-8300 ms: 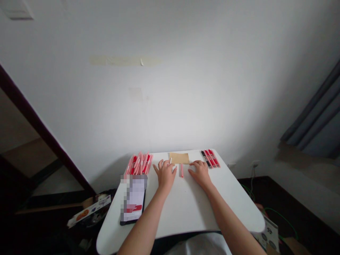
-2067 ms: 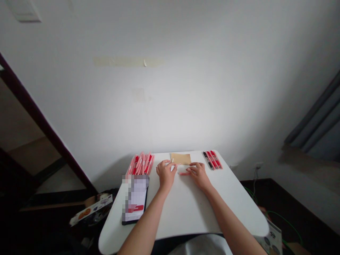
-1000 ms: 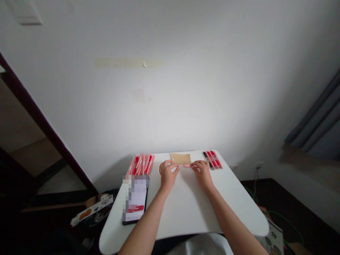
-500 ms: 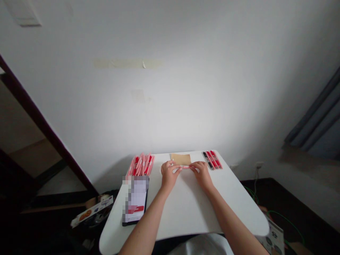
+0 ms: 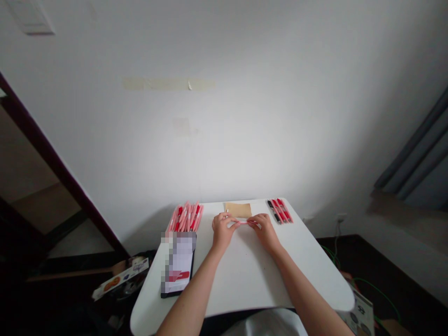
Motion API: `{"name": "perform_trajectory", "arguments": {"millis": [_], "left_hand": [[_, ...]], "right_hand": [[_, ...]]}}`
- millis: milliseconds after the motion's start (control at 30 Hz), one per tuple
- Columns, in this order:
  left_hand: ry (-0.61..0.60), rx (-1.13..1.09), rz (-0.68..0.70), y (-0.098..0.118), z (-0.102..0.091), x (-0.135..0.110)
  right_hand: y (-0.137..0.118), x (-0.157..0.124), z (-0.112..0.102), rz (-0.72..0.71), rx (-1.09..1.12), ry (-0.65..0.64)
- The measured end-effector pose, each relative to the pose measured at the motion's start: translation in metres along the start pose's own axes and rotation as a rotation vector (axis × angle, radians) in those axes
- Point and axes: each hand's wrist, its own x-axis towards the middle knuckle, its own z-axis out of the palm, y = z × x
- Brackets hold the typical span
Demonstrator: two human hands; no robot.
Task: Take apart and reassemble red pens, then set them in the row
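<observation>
Between my two hands lies a slim pink pen (image 5: 243, 223), held level across the table just in front of a tan piece of paper or card (image 5: 238, 210). My left hand (image 5: 224, 227) is closed on the pen's left end, thumb and fingers pinching it. The other end is gripped by my right hand (image 5: 262, 227), whose fingers hide that part. A small white piece (image 5: 227, 211) shows by my left fingers; I cannot tell what it is. To the right is a row of several pens (image 5: 280, 211), red and black.
A pile of pink and red pens (image 5: 185, 217) lies at the table's back left corner. Nearer me on that side is a phone (image 5: 182, 263) with a lit screen. The white table (image 5: 250, 280) stands against the wall (image 5: 224, 154). Boxes and green cables lie on the floor.
My right fingers have shifted slightly left along the pen, and the pen sits a touch lower. My left hand has hardly moved.
</observation>
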Motion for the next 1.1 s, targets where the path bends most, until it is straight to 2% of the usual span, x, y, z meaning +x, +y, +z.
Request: {"name": "perform_trajectory", "arguments": {"millis": [300, 600, 800, 1100], "left_hand": [[0.013, 0.063, -0.018, -0.004, 0.000, 0.000], [0.056, 0.132, -0.086, -0.003, -0.003, -0.001], [0.041, 0.157, -0.124, 0.000, -0.006, -0.002], [0.011, 0.193, -0.174, 0.003, -0.009, -0.002]], "right_hand": [[0.000, 0.000, 0.003, 0.017, -0.021, -0.028], [0.005, 0.002, 0.000, 0.060, -0.039, 0.065], [0.007, 0.002, 0.001, 0.085, 0.034, 0.123], [0.006, 0.001, 0.001, 0.129, 0.032, 0.134]]}}
